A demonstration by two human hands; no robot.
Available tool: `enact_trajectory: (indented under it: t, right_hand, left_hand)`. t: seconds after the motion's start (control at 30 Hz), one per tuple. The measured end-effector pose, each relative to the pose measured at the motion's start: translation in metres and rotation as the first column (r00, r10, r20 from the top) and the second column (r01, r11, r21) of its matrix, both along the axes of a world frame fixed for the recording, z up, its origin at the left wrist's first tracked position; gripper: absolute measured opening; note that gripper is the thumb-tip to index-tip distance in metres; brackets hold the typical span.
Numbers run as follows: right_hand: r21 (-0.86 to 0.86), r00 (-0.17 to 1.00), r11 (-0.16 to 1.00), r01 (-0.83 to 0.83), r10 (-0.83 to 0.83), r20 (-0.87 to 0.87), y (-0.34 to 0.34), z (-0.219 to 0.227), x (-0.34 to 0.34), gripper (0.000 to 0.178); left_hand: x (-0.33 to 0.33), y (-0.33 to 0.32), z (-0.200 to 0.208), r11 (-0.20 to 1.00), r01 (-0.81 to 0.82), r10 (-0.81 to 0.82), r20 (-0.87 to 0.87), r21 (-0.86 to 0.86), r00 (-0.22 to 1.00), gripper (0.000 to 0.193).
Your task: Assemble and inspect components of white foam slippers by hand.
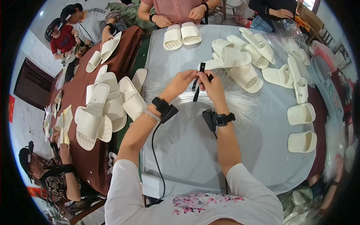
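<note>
Grey-covered counter (262, 161) in a busy room, a black strap (196, 93) crossing a bundle of clear plastic (238, 99) near its middle.
The right grip (212, 84) is closed on the strap; the left grip (182, 81) has its fingertips at the same spot, but I cannot tell whether they pinch it. The plastic fans out past both hands. A heap of cream slippers (245, 77) lies just beyond the fingers; nearer the body, grey cover shows between and right of the forearms, leaving elbow room. 2 single slippers (301, 113) line the right edge, and a pair (191, 35) sits at the far edge before a person in pink (174, 13). Left, a brown-covered counter (92, 161) carries more slippers.
</note>
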State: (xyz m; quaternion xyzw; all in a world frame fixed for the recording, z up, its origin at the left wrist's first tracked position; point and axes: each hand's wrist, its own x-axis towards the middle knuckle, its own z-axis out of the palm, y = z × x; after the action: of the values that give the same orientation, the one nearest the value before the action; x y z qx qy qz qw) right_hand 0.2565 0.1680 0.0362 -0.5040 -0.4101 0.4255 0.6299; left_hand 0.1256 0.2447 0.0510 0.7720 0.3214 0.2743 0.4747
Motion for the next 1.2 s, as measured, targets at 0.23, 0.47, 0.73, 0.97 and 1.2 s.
enact_trajectory:
  t: [0.23,0.47,0.73,0.97,1.2]
  right_hand:
    - [-0.065,0.999,0.996,0.052,-0.053,-0.005,-0.001,0.002,0.008,0.031]
    - [0.118,0.999,0.992,-0.036,0.040,-0.032,-0.003,0.016,-0.003,0.031]
    - [0.107,0.997,0.991,-0.077,0.078,-0.014,0.001,0.006,0.001,0.031]
    - [0.081,0.823,0.994,0.078,-0.110,0.558,-0.015,0.017,0.017,0.026]
    - [-0.268,0.662,0.932,-0.245,0.363,0.656,-0.033,0.036,0.011,0.026]
  left_hand:
    - [0.000,-0.005,-0.003,0.936,-0.088,0.134,-0.116,0.342,0.984,0.017]
    - [-0.004,-0.002,-0.014,0.919,0.310,-0.228,-0.314,0.244,0.922,0.019]
    - [-0.011,0.008,-0.007,0.923,0.349,-0.281,-0.334,0.163,0.900,0.020]
    - [-0.022,0.015,0.009,0.935,0.297,-0.337,-0.220,-0.195,0.915,0.024]
    - [-0.027,0.014,0.012,0.888,0.282,-0.355,-0.153,-0.362,0.922,0.023]
